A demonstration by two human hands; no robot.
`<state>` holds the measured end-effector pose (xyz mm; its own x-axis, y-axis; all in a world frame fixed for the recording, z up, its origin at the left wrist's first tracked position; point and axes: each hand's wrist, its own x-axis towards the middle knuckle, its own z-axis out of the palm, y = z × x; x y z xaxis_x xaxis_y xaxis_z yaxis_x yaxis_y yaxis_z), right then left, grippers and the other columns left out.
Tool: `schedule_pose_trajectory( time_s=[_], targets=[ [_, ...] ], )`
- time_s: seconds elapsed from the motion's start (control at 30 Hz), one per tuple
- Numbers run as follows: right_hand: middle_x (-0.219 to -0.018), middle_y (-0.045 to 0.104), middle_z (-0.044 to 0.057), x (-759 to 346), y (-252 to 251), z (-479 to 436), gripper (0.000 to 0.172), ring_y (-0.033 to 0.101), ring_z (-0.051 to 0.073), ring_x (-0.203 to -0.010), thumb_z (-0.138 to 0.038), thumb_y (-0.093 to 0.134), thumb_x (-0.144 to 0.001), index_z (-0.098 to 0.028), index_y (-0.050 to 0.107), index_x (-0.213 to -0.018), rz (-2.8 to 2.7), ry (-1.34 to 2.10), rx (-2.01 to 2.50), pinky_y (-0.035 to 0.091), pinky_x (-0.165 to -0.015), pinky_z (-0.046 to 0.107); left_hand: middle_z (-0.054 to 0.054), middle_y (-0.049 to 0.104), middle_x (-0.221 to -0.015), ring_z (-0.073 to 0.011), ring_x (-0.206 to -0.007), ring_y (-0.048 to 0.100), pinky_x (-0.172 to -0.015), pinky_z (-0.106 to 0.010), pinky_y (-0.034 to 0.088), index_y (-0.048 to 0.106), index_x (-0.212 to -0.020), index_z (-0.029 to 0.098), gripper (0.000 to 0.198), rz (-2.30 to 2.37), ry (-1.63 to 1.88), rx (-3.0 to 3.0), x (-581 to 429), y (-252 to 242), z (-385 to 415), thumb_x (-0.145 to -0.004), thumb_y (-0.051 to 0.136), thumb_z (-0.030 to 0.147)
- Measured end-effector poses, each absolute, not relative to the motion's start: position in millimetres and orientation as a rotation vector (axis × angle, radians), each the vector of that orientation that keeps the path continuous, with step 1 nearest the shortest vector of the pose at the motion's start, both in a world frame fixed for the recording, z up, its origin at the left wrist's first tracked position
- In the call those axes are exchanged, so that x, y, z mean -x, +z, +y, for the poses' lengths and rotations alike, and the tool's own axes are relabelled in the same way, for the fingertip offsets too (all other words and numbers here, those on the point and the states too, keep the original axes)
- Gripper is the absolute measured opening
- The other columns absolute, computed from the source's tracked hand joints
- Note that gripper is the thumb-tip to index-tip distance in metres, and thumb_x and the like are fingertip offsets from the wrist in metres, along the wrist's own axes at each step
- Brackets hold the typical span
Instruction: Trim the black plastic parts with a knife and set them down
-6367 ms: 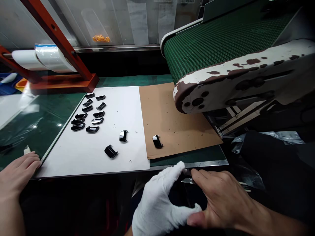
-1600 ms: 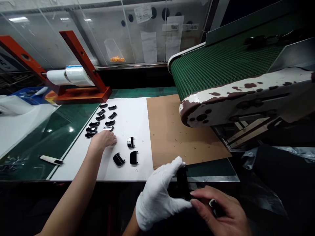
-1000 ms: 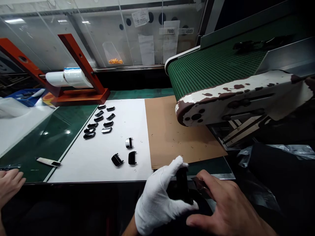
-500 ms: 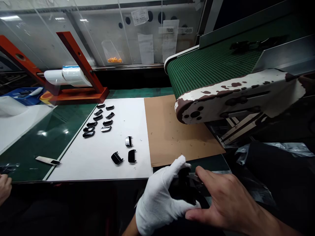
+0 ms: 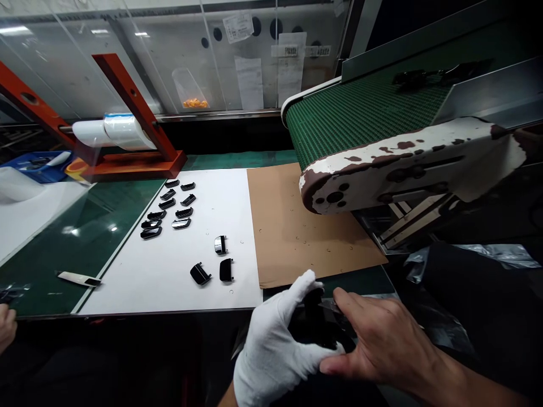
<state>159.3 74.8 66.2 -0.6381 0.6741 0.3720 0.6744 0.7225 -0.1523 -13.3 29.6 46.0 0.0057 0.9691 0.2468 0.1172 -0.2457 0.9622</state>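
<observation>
My left hand [image 5: 275, 345], in a white cotton glove, is shut on a glossy black plastic part [image 5: 316, 322], which sits low at the near table edge and is partly hidden by my fingers. My bare right hand [image 5: 382, 345] is spread beside it, with fingers apart and the thumb against the glove's fingertips. A thin clear film [image 5: 333, 306] shows by my right forefinger. Several similar black parts [image 5: 167, 203] lie in two rows on a white board [image 5: 139, 282]. Three more [image 5: 220, 245] lie apart, nearer the board's right side, out of reach of my fingers.
A brown cardboard sheet [image 5: 297, 237] adjoins the board. Above it, a green conveyor belt [image 5: 360, 118] on a chipped white frame [image 5: 407, 164] overhangs the right. A co-worker's hand [image 5: 5, 328] sits at the far left, near a white strip [image 5: 79, 279]. An orange stand [image 5: 136, 164] holds a film roll [image 5: 114, 131].
The co-worker's hand has withdrawn from the rows of parts to the far left edge. My right hand has moved in beside the black part, and my left hand still holds it.
</observation>
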Motion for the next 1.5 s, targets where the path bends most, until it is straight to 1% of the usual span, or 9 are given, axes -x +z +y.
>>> schedule_pose_trajectory(
  time_s=[0.3,0.63,0.83,1.0,1.07,1.17,1.3,1.37,1.5],
  targets=[
    [-0.044,0.054,0.001,-161,58,76,0.085,0.055,0.017,-0.034,-0.08,0.007,-0.08,-0.015,0.059,-0.063,-2.552,0.02,1.027,0.032,-0.038,0.031,-0.003,0.07,-0.113,-0.0227,-0.098,0.069,-0.092,-0.029,0.057,0.055,-0.131,0.024,0.083,1.266,1.312,-1.385,9,42,26,-0.055,0.09,0.027],
    [-0.042,0.052,0.0,-164,55,77,0.08,0.05,0.013,-0.033,-0.075,0.009,-0.086,-0.017,0.057,-0.058,-2.541,-0.034,0.978,0.027,-0.038,0.029,-0.006,0.071,-0.112,-0.0244,-0.1,0.069,-0.091,-0.031,0.058,0.056,-0.129,0.02,0.078,1.273,1.302,-1.287,6,34,29,-0.058,0.088,0.025],
    [-0.042,0.052,0.0,-162,55,77,0.077,0.051,0.014,-0.034,-0.07,0.012,-0.09,-0.017,0.057,-0.057,-2.533,-0.087,0.938,0.028,-0.04,0.031,-0.005,0.07,-0.115,-0.0247,-0.101,0.068,-0.091,-0.031,0.058,0.056,-0.13,0.02,0.08,1.317,1.281,-1.251,7,36,31,-0.056,0.089,0.022],
    [-0.043,0.052,-0.001,-162,58,78,0.072,0.051,0.014,-0.035,-0.068,0.017,-0.091,-0.018,0.055,-0.057,-2.53,0.035,0.913,0.03,-0.039,0.03,-0.003,0.07,-0.114,-0.0234,-0.101,0.068,-0.09,-0.028,0.057,0.055,-0.13,0.023,0.082,1.248,1.299,-1.21,6,39,33,-0.056,0.089,0.02],
    [-0.045,0.052,0.0,-162,62,78,0.073,0.053,0.014,-0.036,-0.069,0.017,-0.09,-0.015,0.057,-0.062,-2.498,0.072,0.908,0.033,-0.04,0.029,-0.002,0.069,-0.115,-0.0231,-0.101,0.068,-0.09,-0.027,0.057,0.053,-0.132,0.025,0.083,1.172,1.319,-1.196,5,41,33,-0.057,0.089,0.022],
    [-0.047,0.053,0.001,-161,68,77,0.078,0.055,0.015,-0.038,-0.075,0.021,-0.085,-0.009,0.061,-0.071,-2.437,0.016,0.943,0.037,-0.04,0.029,-0.001,0.068,-0.117,-0.0223,-0.101,0.068,-0.09,-0.025,0.057,0.051,-0.134,0.028,0.082,1.1,1.337,-1.198,5,44,31,-0.06,0.088,0.023],
    [-0.051,0.056,0.002,-163,72,75,0.088,0.059,0.018,-0.041,-0.082,0.02,-0.079,-0.005,0.063,-0.081,-2.453,-0.01,1.02,0.041,-0.041,0.03,-0.001,0.069,-0.116,-0.0225,-0.102,0.067,-0.094,-0.025,0.054,0.053,-0.133,0.028,0.082,1.075,1.351,-1.233,6,46,29,-0.059,0.089,0.023],
    [-0.054,0.058,0.003,-163,72,73,0.092,0.06,0.02,-0.042,-0.084,0.017,-0.076,-0.005,0.063,-0.085,-2.47,0.002,1.069,0.042,-0.042,0.031,-0.001,0.069,-0.115,-0.0226,-0.102,0.068,-0.094,-0.026,0.054,0.052,-0.133,0.028,0.082,1.058,1.343,-1.23,6,46,29,-0.06,0.089,0.023],
    [-0.052,0.057,0.003,-164,72,71,0.096,0.059,0.02,-0.039,-0.087,0.012,-0.073,-0.007,0.063,-0.082,-2.508,0.04,1.121,0.04,-0.039,0.031,0.0,0.069,-0.115,-0.0211,-0.1,0.069,-0.094,-0.025,0.054,0.053,-0.133,0.03,0.083,1.049,1.326,-1.233,7,47,29,-0.059,0.089,0.019]
  ],
)
